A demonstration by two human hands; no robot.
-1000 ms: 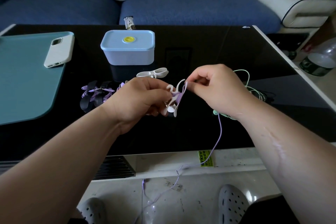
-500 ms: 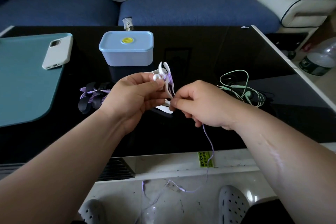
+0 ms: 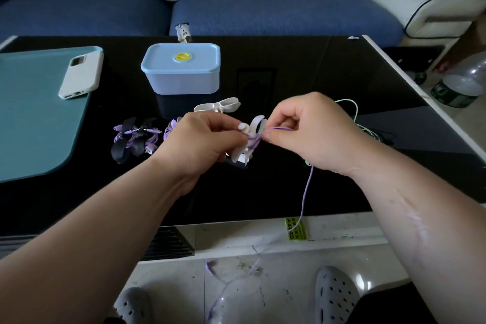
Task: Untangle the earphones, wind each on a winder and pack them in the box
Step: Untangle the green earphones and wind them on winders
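Observation:
My left hand (image 3: 202, 142) grips a white winder (image 3: 249, 137) above the black table (image 3: 302, 81); several turns of purple earphone cable (image 3: 305, 192) wrap its middle. My right hand (image 3: 313, 134) pinches that cable right beside the winder, and the rest hangs over the table edge to the floor. A second white winder (image 3: 218, 106) lies behind my hands. Purple earphones on black winders (image 3: 134, 137) lie to the left. A green earphone (image 3: 352, 108) is mostly hidden behind my right hand. The light blue box (image 3: 181, 68) stands shut farther back.
A white phone (image 3: 80, 73) rests on a teal mat (image 3: 31, 113) at the left. A blue sofa (image 3: 276, 13) runs behind the table. A plastic bottle (image 3: 465, 84) sits on the floor at right. My grey clogs (image 3: 334, 294) stand below the table edge.
My right hand has moved up and right again, drawing the purple cable over the winder for another turn. The winder has turned in my left hand and the dangling cable has shortened.

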